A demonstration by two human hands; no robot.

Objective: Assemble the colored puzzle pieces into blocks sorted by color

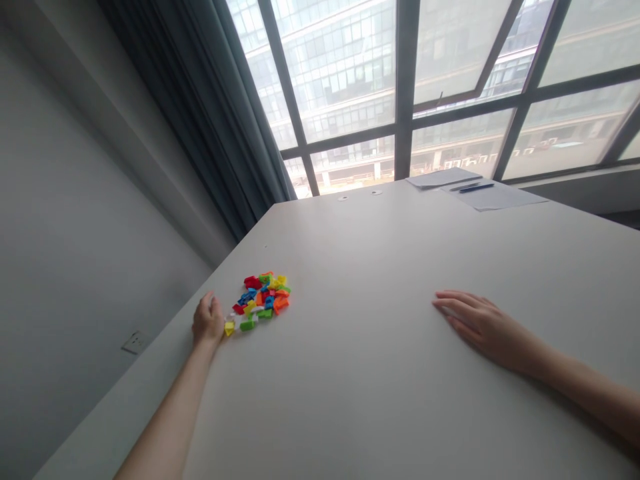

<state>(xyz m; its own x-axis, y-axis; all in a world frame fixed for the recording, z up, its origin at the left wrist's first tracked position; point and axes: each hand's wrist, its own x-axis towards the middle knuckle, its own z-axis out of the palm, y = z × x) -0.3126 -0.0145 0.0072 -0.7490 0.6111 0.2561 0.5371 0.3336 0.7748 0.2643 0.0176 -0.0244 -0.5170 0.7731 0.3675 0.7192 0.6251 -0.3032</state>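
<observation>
My left hand sits at the lower left of the frame, near the left edge of the white tabletop. Its fingers are curled loosely inward, and I cannot tell whether they pinch anything. Just to its right lies a pile of small plastic pieces in red, blue, yellow, green, orange and white, spread flat on the tabletop. The nearest yellow piece lies right beside my hand, and I cannot tell whether the 2 touch.

My right hand rests at the right of the frame, palm down and flat on the tabletop, fingers stretched out together and pointing left. It holds nothing and lies well apart from the pile.

At the upper right, on the far end of the tabletop, lie some sheets of paper with a dark pen on them. Behind them is a large window, and a grey curtain hangs at the upper left.
</observation>
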